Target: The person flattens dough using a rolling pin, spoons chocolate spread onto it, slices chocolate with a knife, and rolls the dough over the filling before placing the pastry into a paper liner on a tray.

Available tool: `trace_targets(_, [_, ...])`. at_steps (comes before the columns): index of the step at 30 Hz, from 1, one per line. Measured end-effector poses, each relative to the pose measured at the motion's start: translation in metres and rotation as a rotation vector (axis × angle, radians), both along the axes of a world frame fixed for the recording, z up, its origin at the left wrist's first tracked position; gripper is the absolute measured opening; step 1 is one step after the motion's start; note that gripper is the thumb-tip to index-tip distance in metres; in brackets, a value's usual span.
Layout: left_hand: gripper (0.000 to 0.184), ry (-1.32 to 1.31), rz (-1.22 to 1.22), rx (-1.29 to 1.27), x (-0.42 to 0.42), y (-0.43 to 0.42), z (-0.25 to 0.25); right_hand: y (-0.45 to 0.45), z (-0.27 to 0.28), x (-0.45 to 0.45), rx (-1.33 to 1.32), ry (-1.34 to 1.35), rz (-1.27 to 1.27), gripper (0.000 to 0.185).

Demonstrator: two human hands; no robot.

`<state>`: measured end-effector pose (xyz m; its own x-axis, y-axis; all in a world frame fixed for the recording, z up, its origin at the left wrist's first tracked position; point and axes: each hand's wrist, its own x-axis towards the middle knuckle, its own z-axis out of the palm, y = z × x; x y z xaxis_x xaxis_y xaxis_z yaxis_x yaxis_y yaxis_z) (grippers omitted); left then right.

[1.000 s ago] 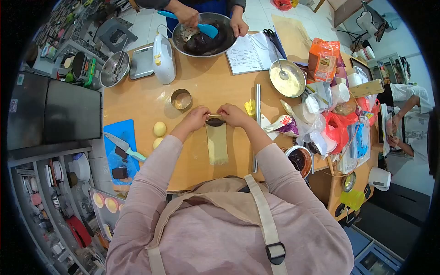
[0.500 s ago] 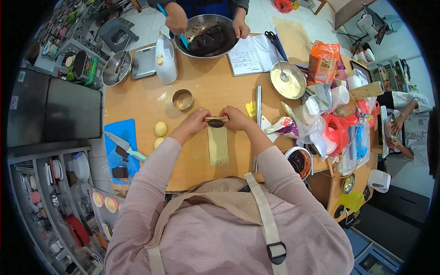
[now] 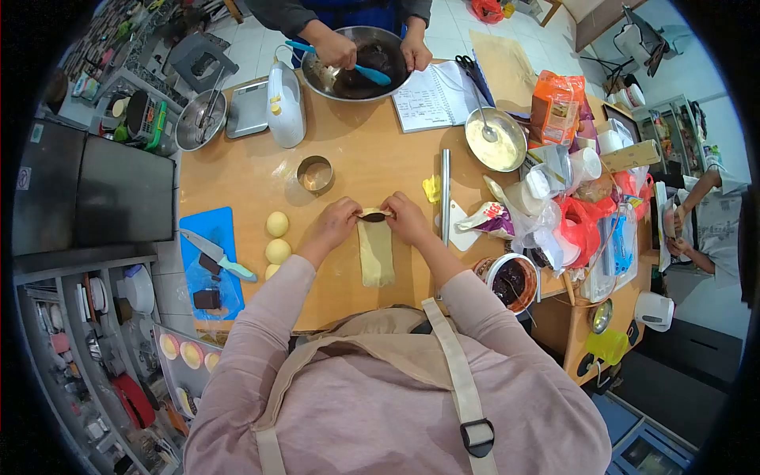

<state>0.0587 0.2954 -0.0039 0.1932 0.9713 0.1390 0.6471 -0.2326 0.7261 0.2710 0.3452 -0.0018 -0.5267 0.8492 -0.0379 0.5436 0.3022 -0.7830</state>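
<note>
A flat strip of pale dough (image 3: 377,257) lies lengthwise on the wooden table in front of me. Its far end is folded up around a dark brown filling (image 3: 376,218). My left hand (image 3: 340,221) pinches the left corner of that fold, and my right hand (image 3: 405,217) pinches the right corner. Both hands are closed on the dough, fingertips partly hidden. Several round dough balls (image 3: 277,224) sit in a line left of my left forearm. Beyond my left hand stands a metal ring (image 3: 315,174). A long metal rolling pin (image 3: 445,198) lies to the right of my right hand.
A knife (image 3: 214,252) and a dark block rest on a blue cutting board (image 3: 224,222). Across the table a person stirs dark mixture in a steel bowl (image 3: 311,79) with a blue spatula (image 3: 372,74). A filling tub (image 3: 524,305), cream bowl (image 3: 518,150) and bags crowd the right.
My hands have shifted slightly away from me and apart at the dough's far end, uncovering more of its corners. The other person's spatula has swung to the right across the bowl.
</note>
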Motion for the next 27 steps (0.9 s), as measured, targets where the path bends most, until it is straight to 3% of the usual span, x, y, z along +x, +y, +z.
trace_targets(7, [0.02,0.066,0.005,0.119,0.006,-0.029,0.004,-0.039,0.001,0.012,0.265,0.04,0.005,0.026])
trace_targets(20, [0.06,0.409,-0.156,0.065,0.015,-0.079,0.018,-0.065,-0.009,0.029,0.529,-0.045,0.135,0.039])
trace_targets(25, [0.067,0.561,-0.091,0.089,0.016,-0.093,0.009,-0.068,0.003,0.031,0.503,-0.111,0.092,0.037])
trace_targets(27, [0.069,0.463,-0.087,0.056,0.018,-0.089,0.01,-0.068,0.002,0.027,0.493,-0.11,0.059,0.037])
